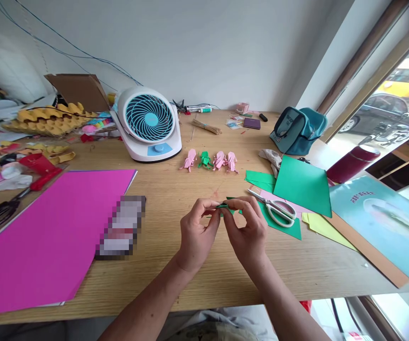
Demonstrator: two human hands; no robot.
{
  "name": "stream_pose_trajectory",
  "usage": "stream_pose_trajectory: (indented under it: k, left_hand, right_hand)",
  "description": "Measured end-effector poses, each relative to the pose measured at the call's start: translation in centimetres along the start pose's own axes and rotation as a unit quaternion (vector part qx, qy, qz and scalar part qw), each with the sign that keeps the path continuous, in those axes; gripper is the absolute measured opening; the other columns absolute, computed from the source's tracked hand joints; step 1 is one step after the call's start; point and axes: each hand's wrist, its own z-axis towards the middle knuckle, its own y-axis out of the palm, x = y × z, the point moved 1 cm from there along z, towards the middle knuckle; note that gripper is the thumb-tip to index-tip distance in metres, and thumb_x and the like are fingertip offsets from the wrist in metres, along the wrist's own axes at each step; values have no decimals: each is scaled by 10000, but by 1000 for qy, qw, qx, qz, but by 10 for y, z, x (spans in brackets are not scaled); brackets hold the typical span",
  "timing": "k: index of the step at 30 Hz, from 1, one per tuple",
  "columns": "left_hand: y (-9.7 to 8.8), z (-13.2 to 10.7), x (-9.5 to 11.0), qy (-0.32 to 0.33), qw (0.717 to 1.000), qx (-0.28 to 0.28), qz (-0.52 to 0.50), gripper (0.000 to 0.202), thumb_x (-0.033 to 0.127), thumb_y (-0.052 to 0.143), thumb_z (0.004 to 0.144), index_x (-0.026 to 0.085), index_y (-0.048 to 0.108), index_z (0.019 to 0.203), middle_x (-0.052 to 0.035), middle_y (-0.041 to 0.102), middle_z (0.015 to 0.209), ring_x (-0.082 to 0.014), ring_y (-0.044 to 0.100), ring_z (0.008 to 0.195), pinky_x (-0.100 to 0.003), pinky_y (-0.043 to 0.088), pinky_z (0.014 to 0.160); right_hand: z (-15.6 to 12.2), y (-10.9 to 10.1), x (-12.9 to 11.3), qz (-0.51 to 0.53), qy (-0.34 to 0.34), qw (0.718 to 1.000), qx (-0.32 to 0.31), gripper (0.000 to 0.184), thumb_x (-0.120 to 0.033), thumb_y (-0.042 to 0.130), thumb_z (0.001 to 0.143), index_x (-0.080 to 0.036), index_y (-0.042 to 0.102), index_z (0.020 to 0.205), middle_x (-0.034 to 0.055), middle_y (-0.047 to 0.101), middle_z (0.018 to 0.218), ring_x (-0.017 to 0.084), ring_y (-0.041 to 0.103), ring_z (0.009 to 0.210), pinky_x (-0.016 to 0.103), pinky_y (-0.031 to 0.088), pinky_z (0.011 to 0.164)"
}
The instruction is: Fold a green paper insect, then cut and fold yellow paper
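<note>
Between the fingertips of both hands is a small folded piece of green paper (222,206), mostly covered by the fingers. My left hand (197,229) pinches it from the left with thumb and forefinger. From the right, my right hand (247,225) pinches it the same way. White-handled scissors (277,208) lie just right of my right hand, on pieces of green and pink paper. Farther back stand several folded paper figures: a green one (204,160) among pink ones (190,160).
Magenta paper (44,237) and a blurred-out phone (122,227) lie at left. A white fan (150,121) stands behind them. On the right are a green sheet (304,182), a teal bag (298,130), a dark red bottle (353,163) and a light-blue pad (385,222).
</note>
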Motion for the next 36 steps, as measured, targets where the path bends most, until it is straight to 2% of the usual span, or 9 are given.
stream_pose_trajectory:
  k: [6, 11, 15, 17, 20, 23, 29, 32, 36]
  left_hand:
    - [0, -2, 2, -11, 1000, -9, -11, 176, 102, 608, 882, 220, 592, 1012, 9, 715, 921, -99, 696, 842, -210, 550, 806]
    - [-5, 0, 1, 12, 998, -18, 64, 194, 89, 608, 856, 218, 582, 998, 16, 696, 877, -97, 671, 798, -202, 526, 768]
    - [-7, 4, 1, -9, 996, -49, 77, 229, 76, 573, 841, 221, 556, 1018, 4, 695, 879, -117, 668, 815, -232, 519, 789]
    - [-6, 6, 2, -20, 995, -65, 70, 238, 75, 561, 838, 224, 539, 1023, 3, 698, 871, -124, 671, 827, -249, 512, 824]
    - [-3, 6, 3, -50, 994, -83, 49, 236, 84, 553, 830, 223, 516, 1017, 9, 695, 832, -124, 665, 809, -256, 502, 851]
    - [-1, 6, 1, -99, 990, -96, 14, 234, 117, 564, 820, 218, 497, 1020, 17, 670, 792, -121, 647, 762, -243, 507, 805]
    - [-2, 8, -6, -173, 974, -140, -26, 204, 217, 602, 841, 192, 540, 1034, 0, 653, 807, -135, 634, 764, -216, 485, 690]
    - [-4, 8, -9, -164, 971, -171, 42, 142, 290, 671, 829, 173, 643, 904, -3, 665, 822, -136, 602, 768, -217, 452, 696]
    - [-7, 8, -14, -188, 953, -236, 30, 296, 408, 668, 847, 148, 645, 708, 33, 532, 643, -111, 478, 648, -211, 367, 595]
  right_hand:
    - [-1, -3, 0, 9, 3, 1000, -25, 144, -84, 556, 910, -222, 592, 918, 24, 601, 859, 173, 576, 800, 313, 473, 719]
    - [4, -5, 7, 40, 71, 993, -88, 117, -145, 570, 917, -219, 545, 830, -9, 570, 763, 152, 542, 720, 289, 447, 666]
    - [10, -13, 16, 32, 111, 985, -126, 119, -229, 652, 872, -221, 621, 987, 31, 644, 938, 190, 592, 883, 332, 478, 775]
    - [12, -17, 20, 48, 149, 972, -175, 135, -282, 651, 878, -214, 656, 995, 41, 669, 955, 201, 602, 900, 344, 475, 799]
    - [12, -21, 25, 111, 235, 937, -233, 180, -354, 632, 893, -192, 645, 817, 15, 648, 766, 163, 581, 729, 297, 459, 686]
    - [9, -20, 30, 156, 285, 919, -224, 230, -402, 681, 851, -191, 612, 789, -1, 618, 716, 141, 541, 656, 262, 417, 591]
    - [0, -12, 36, 178, 291, 920, -191, 238, -415, 663, 861, -196, 609, 784, 14, 643, 733, 158, 577, 689, 271, 438, 624]
    - [-2, -10, 40, 195, 300, 916, -180, 272, -450, 674, 851, -199, 603, 774, 16, 635, 724, 162, 578, 687, 279, 447, 633]
    - [-4, -12, 44, 253, 323, 890, -201, 317, -489, 697, 830, -197, 589, 770, 2, 601, 706, 139, 528, 641, 265, 412, 590]
